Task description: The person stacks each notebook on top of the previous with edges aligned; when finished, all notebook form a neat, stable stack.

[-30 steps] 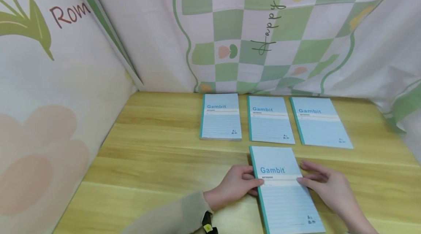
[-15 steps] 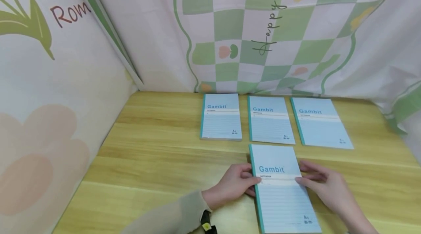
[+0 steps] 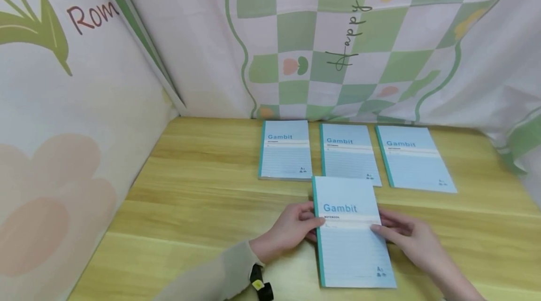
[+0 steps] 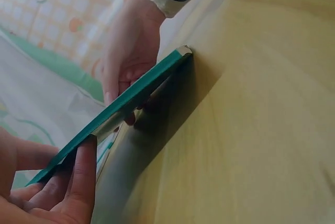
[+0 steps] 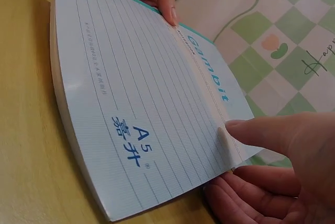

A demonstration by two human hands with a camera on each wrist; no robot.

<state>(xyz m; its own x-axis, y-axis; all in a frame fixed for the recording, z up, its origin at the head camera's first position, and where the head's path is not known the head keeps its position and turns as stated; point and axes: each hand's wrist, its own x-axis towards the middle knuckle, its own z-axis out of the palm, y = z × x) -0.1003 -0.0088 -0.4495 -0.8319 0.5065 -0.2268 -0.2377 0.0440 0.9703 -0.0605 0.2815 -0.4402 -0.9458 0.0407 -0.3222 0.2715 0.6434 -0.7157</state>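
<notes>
Blue notebook (image 3: 354,244) is held over table (image 3: 177,197) | one edge is pinched by left hand (image 3: 289,227), opposite edge by right hand (image 3: 415,241) | three others (image 3: 350,155) are lined up near table's far edge

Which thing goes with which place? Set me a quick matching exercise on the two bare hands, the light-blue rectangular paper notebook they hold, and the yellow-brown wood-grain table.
Things:
1. Left hand
2. Light-blue rectangular paper notebook being held
3. Yellow-brown wood-grain table
4. Right hand

Places:
A. Beneath the row of three similar notebooks
B. At the edge opposite the teal spine
C. At the teal-spine edge
D. Between the two hands

Pairs: 1-C, 2-D, 3-A, 4-B
</notes>
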